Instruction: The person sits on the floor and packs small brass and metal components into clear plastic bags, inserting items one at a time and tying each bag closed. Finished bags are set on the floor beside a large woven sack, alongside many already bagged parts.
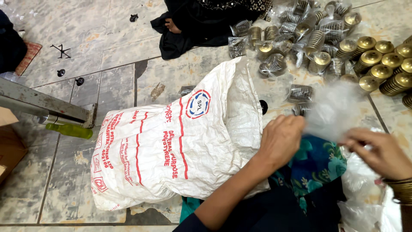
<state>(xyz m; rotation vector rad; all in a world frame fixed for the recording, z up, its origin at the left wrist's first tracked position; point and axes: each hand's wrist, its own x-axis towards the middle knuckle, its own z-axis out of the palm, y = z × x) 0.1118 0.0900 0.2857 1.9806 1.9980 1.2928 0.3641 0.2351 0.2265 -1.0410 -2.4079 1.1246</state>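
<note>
Clear thin plastic bag (332, 109), blurry and see-through, sits between the person's two hands, up in the air over the stone floor and a lap covered in blue and green flowered cloth (315, 163).

Far to the left, a brown cardboard box (8, 146) pokes in at the edge. Just beside it a grey metal bar (43, 101) slants across the grey tiled floor (116, 51), and a tool with a green plastic handle (68, 130) lies under its end. A few small black bits (79, 80) are dotted on the tiles near there.

In the middle lies a big white woven sack with red printing (171, 141), crumpled and bulging. Above it, at the top, is a heap of black cloth (193, 21).

Next comes the left hand (281, 137). It rests over the sack's right edge, and its fingers pinch the left side of the bag. The right hand (380, 150) is further right, with gold bangles (399, 189) on the wrist. Its fingers are closed on the bag's other side. The two hands are apart, with the bag stretched between them.

Up at the top right is a big pile of shiny brass ribbed round parts (371, 60), some stacked, some wrapped in small clear bags (272, 66).
</note>
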